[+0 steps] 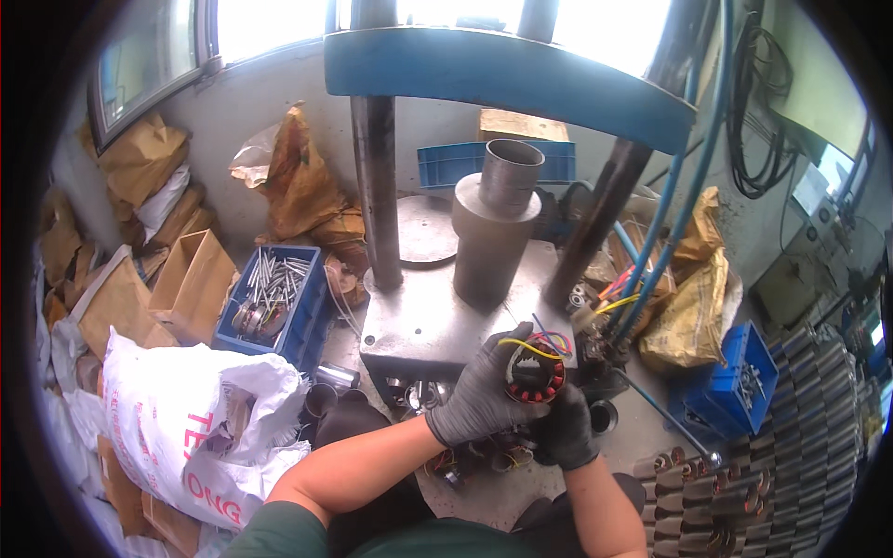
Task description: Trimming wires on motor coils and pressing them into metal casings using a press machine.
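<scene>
Copper windings ring the small motor stator (535, 379) held in front of the press's steel base plate (419, 325), with yellow, red and blue wire leads (549, 342) trailing off its top. Both hands wear dark gloves. The left hand (484, 395) closes its fingers around the stator's left side and top edge, and the right hand (565, 430) grips it from below and to the right, fingers curled under it.

Just beyond the stator a grey steel cylinder (493, 223) stands upright on the base plate, between two dark columns under the blue crosshead (502, 74). Blue hoses (684, 186) run down the right side of the press. Below the hands, more wound stators (465, 460) lie on the worktop.

To the left sits a blue crate (279, 302) of metal shafts, near a white woven sack (195, 418) and brown paper bags (139, 167). To the right stand another blue crate (735, 377) and rows of stacked metal housings (791, 446).
</scene>
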Demonstrator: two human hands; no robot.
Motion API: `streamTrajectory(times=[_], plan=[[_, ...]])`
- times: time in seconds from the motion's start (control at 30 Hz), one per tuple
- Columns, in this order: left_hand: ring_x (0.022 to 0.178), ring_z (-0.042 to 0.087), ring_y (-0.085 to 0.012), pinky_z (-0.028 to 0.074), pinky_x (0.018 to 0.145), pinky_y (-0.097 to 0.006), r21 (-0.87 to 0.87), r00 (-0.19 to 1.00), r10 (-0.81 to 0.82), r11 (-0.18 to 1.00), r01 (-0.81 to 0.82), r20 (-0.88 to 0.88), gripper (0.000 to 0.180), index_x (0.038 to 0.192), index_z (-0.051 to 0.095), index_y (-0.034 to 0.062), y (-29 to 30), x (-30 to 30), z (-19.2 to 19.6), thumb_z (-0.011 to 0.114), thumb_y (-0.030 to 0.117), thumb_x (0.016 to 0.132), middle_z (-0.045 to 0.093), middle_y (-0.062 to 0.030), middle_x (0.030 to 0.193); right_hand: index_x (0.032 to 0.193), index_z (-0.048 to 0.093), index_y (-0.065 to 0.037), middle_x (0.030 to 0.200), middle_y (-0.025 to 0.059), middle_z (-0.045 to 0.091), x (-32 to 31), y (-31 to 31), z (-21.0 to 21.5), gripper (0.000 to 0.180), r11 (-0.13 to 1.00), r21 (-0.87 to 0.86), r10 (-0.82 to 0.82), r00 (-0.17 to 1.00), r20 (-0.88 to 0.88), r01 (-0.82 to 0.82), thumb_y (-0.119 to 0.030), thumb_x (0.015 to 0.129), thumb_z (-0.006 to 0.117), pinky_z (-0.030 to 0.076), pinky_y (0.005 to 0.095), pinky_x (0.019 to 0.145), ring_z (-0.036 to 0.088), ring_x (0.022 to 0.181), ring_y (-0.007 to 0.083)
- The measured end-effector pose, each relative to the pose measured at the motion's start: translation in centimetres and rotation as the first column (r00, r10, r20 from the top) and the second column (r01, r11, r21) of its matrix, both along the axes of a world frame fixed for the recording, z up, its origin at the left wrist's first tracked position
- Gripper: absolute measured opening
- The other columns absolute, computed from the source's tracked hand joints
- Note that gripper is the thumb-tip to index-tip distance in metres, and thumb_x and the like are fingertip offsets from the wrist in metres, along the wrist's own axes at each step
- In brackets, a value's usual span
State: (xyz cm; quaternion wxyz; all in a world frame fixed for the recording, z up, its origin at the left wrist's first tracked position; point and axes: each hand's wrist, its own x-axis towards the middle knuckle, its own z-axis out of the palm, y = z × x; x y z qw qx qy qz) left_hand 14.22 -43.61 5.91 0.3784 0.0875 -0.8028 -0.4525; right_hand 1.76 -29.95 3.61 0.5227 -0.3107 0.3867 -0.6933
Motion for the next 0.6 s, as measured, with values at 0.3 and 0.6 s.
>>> streamTrajectory(times=[0.3, 0.6], plan=[[0.126, 0.055, -0.0361, 0.049, 0.106, -0.046, -0.275, 0.998, 0.051, 0.961, -0.036, 0.048, 0.111, 0.153, 0.039, 0.0105, -0.5, -0.2, -0.4, 0.097, 0.027, 0.061, 0.05, -0.0174, 0.138, 0.149, 0.046, -0.008, 0.141, 0.0125, 0.059, -1.4, -1.4, -3.2, 0.066, 0.981, -0.19, 0.14, 0.815, 0.563, -0.038, -0.047, 0.097, 0.061, 0.046, 0.0465, 0.113, 0.057, 0.132, 0.0277], [0.115, 0.061, -0.0361, 0.054, 0.096, -0.046, -0.417, 0.999, 0.001, 0.909, 0.02, 0.052, 0.106, 0.155, 0.039, 0.0139, -0.6, -0.1, -1.5, 0.092, 0.013, 0.063, 0.058, -0.0161, 0.129, 0.145, 0.051, -0.001, 0.141, 0.0179, 0.06, -3.9, -0.3, -6.2, 0.058, 1.0, 0.0, -0.016, 1.0, -0.005, 0.016, -0.034, 0.098, 0.054, 0.048, 0.0467, 0.11, 0.06, 0.127, 0.0311]])
